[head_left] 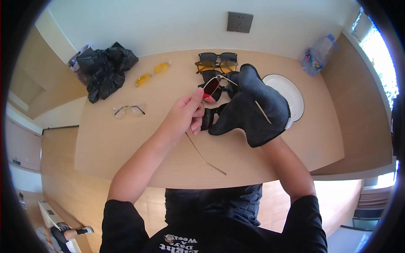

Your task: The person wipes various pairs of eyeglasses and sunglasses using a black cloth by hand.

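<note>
Between the thumb and fingers of my left hand (188, 110) is a pair of sunglasses with dark red lenses (211, 87) and a thin metal frame. One slim temple arm hangs below that hand toward the table's front edge; the other runs up toward the cloth. A dark grey cloth (253, 103) drapes over my right hand (270, 142), hiding its fingers, and moves with it as a held bundle. A thin pale rod lies across the cloth; I cannot tell what it belongs to. Black-framed sunglasses (206, 119) lie partly hidden beneath my hands.
Farther back are dark and yellow-tinted sunglasses (217, 61). Yellow glasses (152, 74) and clear glasses (129, 110) lie left, near a black plastic bag (105, 69). A white plate (295, 95) sits right, partly behind the cloth; a plastic bottle (317, 55) stands behind it.
</note>
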`<state>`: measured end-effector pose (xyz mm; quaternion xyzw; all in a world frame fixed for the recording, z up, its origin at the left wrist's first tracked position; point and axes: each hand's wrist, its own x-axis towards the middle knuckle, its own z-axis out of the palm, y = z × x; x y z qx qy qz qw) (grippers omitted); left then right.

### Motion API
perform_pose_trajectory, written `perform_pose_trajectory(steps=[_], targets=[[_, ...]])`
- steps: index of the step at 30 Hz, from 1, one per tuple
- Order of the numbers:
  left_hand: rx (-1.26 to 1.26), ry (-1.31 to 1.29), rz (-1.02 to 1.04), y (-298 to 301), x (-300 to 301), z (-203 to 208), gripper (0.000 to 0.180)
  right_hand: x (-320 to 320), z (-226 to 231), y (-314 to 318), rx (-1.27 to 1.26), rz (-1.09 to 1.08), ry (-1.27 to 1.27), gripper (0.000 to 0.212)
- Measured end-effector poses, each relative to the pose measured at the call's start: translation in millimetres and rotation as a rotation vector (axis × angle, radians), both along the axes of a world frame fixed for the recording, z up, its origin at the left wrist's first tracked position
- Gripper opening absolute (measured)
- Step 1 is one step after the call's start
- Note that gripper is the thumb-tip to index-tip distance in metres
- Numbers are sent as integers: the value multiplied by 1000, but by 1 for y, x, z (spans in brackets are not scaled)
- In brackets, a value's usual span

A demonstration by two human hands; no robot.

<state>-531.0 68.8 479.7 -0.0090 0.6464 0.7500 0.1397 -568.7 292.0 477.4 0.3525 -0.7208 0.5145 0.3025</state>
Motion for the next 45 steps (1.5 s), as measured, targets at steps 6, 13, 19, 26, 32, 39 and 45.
perform_pose_trajectory(steps=[6, 13, 19, 26, 32, 39, 45], targets=[[24, 26, 81, -7, -2, 6, 54, 0, 19, 1, -36, 104, -199, 39], [151, 79, 102, -15, -8, -9, 53, 18, 32, -14, -234, 188, -389, 46], [245, 111, 125, -8, -9, -11, 55, 3, 36, -23, 262, -452, -49, 28], [193, 182, 100, -4, -2, -12, 56, 13, 55, -27, 207, -270, -388, 14], [159, 153, 29, 2, 2, -13, 55, 11, 43, -34, 286, -336, -353, 16], [125, 137, 2, 1, -1, -17, 53, 10, 39, -33, 294, -172, -230, 8], [69, 136, 3, 12, -1, -20, 50, 12, 30, -31, 320, -149, -242, 12]])
